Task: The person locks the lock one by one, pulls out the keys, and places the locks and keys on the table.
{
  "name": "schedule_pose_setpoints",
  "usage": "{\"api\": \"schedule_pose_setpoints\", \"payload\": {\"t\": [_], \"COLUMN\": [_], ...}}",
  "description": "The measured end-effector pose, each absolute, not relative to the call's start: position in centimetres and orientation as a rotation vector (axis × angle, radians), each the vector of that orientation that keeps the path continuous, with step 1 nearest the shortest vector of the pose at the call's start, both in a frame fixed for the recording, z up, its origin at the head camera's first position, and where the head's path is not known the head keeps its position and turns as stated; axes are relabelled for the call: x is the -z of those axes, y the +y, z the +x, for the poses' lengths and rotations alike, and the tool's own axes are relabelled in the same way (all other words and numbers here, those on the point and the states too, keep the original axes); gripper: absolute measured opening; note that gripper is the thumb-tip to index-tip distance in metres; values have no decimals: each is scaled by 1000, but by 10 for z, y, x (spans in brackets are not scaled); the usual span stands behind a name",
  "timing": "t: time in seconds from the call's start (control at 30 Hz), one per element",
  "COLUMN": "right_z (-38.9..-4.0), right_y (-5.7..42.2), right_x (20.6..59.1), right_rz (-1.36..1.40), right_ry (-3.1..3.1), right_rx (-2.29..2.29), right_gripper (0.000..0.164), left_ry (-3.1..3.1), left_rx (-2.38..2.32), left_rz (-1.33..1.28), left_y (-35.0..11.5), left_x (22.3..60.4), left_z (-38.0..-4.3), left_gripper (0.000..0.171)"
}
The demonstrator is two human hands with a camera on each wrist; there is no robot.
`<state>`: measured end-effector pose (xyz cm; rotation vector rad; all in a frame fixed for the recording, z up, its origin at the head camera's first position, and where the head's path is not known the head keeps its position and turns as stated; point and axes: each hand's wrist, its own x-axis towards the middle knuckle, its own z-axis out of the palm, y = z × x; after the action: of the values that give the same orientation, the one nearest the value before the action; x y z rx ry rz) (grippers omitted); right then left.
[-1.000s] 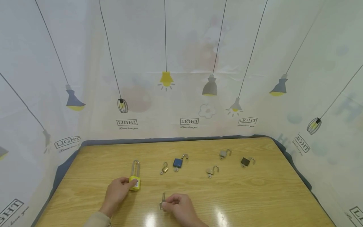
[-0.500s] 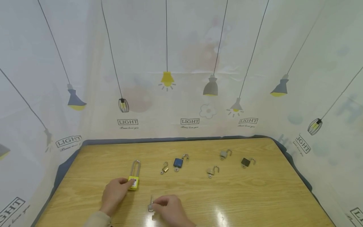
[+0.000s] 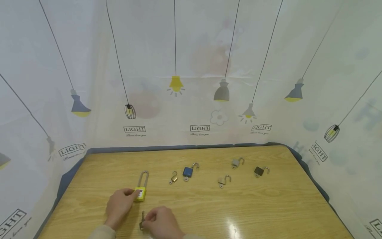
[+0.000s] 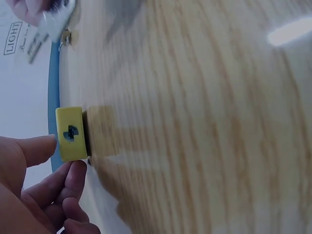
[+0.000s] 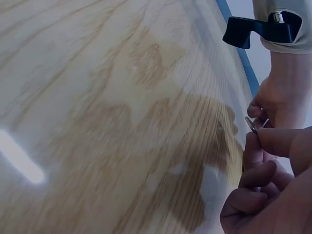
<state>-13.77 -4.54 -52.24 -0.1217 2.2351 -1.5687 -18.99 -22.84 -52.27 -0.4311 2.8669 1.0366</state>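
Observation:
My left hand (image 3: 120, 205) grips the yellow padlock (image 3: 140, 196) by its body, thumb on the label. Its long metal shackle points away from me, both legs running into the body. In the left wrist view the padlock's end face (image 4: 71, 132) shows a dark keyhole, with the thumb on one side and fingers on the other. My right hand (image 3: 163, 221) pinches a small metal key (image 3: 142, 219) between thumb and forefinger, below the padlock and apart from it. In the right wrist view the key (image 5: 250, 125) is seen nearly edge-on.
Several padlocks with open shackles and keys in them lie farther back on the wooden table (image 3: 253, 205): a small brass one (image 3: 174, 179), a blue one (image 3: 187, 172), another brass one (image 3: 222, 181), a grey one (image 3: 235, 163) and a black one (image 3: 258, 171). A printed curtain (image 3: 167, 113) surrounds the table.
My right hand has moved left with the key, closer to the yellow padlock. The left hand and padlock have barely shifted.

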Motion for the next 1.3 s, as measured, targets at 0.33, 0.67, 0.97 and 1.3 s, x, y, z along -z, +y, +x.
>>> {"api": "schedule_pose_setpoints", "payload": {"t": [0.33,0.67,0.97,1.3], "right_z": [-145,-144,-153,-152], "right_y": [-84,-95,-99,-104], "right_x": [526,524,531,531], "right_rz": [-111,-70,-124,-117], "right_ry": [2458,2625,2786,2822], "right_rx": [1339,1217,1143,1121], "right_gripper": [10,14,19,20], "left_ry": [2823,2822,2818,2813], "left_rx": [-1063,-1140,-1185,-1232], "left_rz": [-506,-494,-502,-490], "left_y": [-243,-240,-237,-237], "left_x": [510,513,513,514], "left_z": [-188,-188,-189,-187], "left_gripper": [53,53,51,48]}}
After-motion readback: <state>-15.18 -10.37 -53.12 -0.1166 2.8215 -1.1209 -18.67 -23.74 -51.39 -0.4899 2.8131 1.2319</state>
